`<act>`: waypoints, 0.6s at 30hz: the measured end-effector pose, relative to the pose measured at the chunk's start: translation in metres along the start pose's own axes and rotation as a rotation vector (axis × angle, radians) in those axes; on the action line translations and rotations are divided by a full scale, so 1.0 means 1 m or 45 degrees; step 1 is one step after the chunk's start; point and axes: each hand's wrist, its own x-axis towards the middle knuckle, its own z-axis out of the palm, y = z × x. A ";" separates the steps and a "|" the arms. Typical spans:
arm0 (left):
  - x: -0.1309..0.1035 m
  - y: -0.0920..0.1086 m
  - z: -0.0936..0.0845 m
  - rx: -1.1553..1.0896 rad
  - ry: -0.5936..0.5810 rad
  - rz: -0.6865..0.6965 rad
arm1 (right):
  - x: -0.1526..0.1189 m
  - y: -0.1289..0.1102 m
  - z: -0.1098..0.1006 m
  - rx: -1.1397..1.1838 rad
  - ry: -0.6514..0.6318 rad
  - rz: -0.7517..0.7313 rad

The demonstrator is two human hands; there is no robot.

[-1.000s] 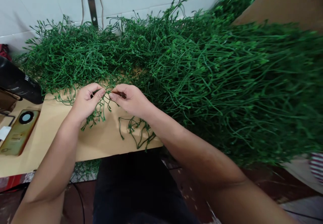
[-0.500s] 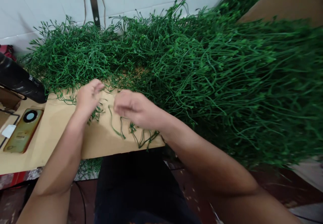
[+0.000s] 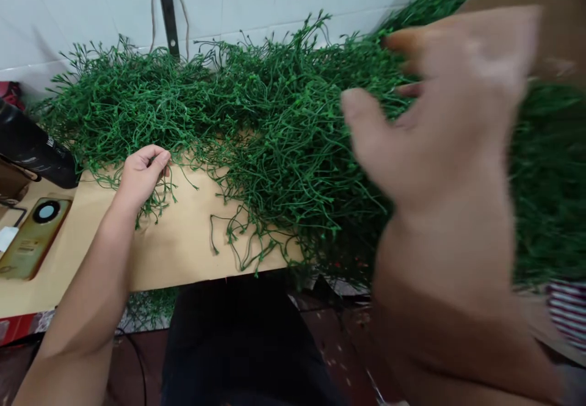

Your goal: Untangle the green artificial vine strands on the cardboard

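A long heap of thin green stems with small tips (image 3: pixel 284 107) lies along the wall and spreads over the right side. My left hand (image 3: pixel 145 171) is pinched closed at the heap's front edge, over a cardboard sheet (image 3: pixel 183 247); some green sprigs (image 3: pixel 155 201) hang beside and below its fingers, and what exactly it grips is too small to tell. High on the right, close to the camera, my right hand (image 3: pixel 439 101) is raised over the heap, blurred, its thumb and fingers spread apart. Several loose stems (image 3: pixel 247 247) lie at the cardboard's front right.
A black bottle (image 3: pixel 36 143) leans at the left edge, with a phone (image 3: pixel 34 238) in front of it. A brown cardboard piece (image 3: pixel 553 21) stands at the upper right. Behind the heap, a metal strip (image 3: pixel 167 15) runs down the tiled wall.
My right hand has swung from the cardboard up and to the right, and its fingers have spread. My left hand has shifted slightly left. A loose stem between the hands is gone from the cardboard.
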 end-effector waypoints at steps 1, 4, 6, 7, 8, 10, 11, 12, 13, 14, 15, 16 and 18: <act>-0.001 0.001 0.001 -0.014 -0.016 0.002 | -0.001 -0.016 0.010 0.127 -0.063 0.036; -0.003 0.003 0.001 -0.050 -0.058 0.013 | -0.003 -0.070 0.053 0.532 -0.435 -0.025; -0.005 0.004 0.002 -0.071 -0.095 0.016 | -0.002 -0.096 0.082 0.689 -0.565 -0.038; -0.006 0.005 0.003 -0.077 -0.109 0.019 | -0.001 -0.104 0.093 0.732 -0.628 -0.033; -0.006 0.005 0.004 -0.077 -0.119 0.022 | -0.001 -0.109 0.101 0.754 -0.686 -0.030; -0.006 0.003 0.005 -0.063 -0.135 0.028 | 0.000 -0.112 0.108 0.761 -0.776 -0.046; -0.005 0.002 0.005 -0.052 -0.137 0.032 | 0.000 -0.111 0.109 0.766 -0.803 -0.061; -0.004 0.001 0.004 -0.043 -0.136 0.035 | 0.000 -0.109 0.109 0.786 -0.818 -0.074; -0.003 -0.001 0.003 -0.037 -0.129 0.038 | -0.001 -0.108 0.108 0.821 -0.825 -0.077; -0.002 -0.002 0.002 -0.033 -0.118 0.040 | -0.002 -0.107 0.108 0.867 -0.827 -0.068; -0.001 -0.003 0.001 -0.031 -0.105 0.041 | -0.003 -0.107 0.107 0.914 -0.825 -0.053; 0.000 -0.004 -0.001 -0.029 -0.093 0.042 | -0.004 -0.108 0.106 0.951 -0.820 -0.034; -0.001 -0.004 -0.002 -0.027 -0.083 0.034 | -0.006 -0.110 0.106 0.983 -0.805 -0.004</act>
